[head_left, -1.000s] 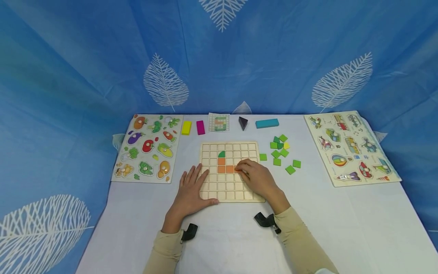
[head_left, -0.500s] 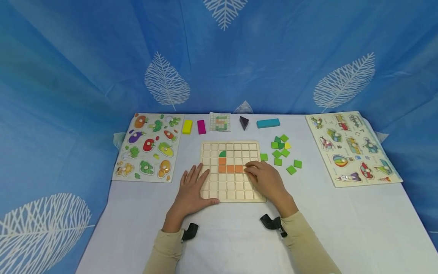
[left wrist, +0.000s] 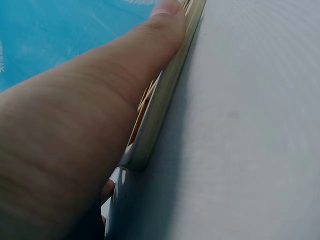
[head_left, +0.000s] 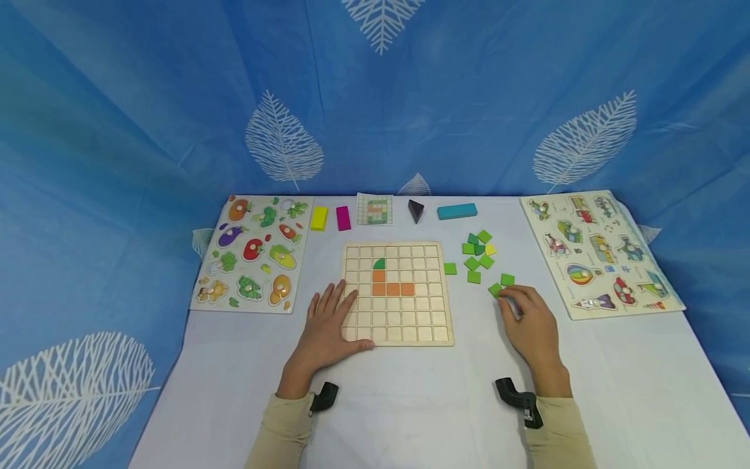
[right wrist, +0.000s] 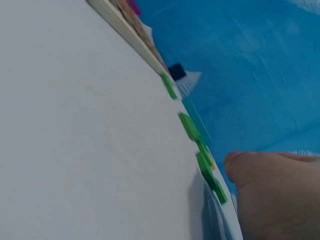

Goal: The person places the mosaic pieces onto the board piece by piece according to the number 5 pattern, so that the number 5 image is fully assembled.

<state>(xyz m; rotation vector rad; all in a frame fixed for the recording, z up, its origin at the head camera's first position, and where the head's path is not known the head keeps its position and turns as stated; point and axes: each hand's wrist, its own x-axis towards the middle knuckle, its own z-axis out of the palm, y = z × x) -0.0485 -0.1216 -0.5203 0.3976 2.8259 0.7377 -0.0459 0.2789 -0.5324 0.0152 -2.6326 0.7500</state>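
My left hand (head_left: pixel 328 326) lies with spread fingers along the left side of a wooden grid board (head_left: pixel 397 346). Its thumb rests on the near edge, shown closely in the left wrist view, where the board's rim (left wrist: pixel 159 112) runs beneath it. In the grid sit a green quarter-round tile (head_left: pixel 379 264) and several orange square tiles (head_left: pixel 394 288) forming an L. Off to the board's right, my right hand (head_left: pixel 532 326) reaches down with bent fingers, its fingertips right at a green square tile (head_left: pixel 494 290) and partly covering it. Another green square tile (head_left: pixel 508 279) lies just beyond.
Several green tiles (head_left: pixel 474 277) and a yellow tile (head_left: pixel 490 249) are scattered right of the board. Behind it stand yellow (head_left: pixel 319 219), magenta (head_left: pixel 343 218), dark (head_left: pixel 416 210) and teal blocks (head_left: pixel 457 211), plus a pattern card (head_left: pixel 375 220). Vegetable (head_left: pixel 199 305) and vehicle puzzles (head_left: pixel 577 312) flank the table.
My right hand has let go of an orange tile at the row's right end and moved right to the loose green tiles. The left hand stays put.
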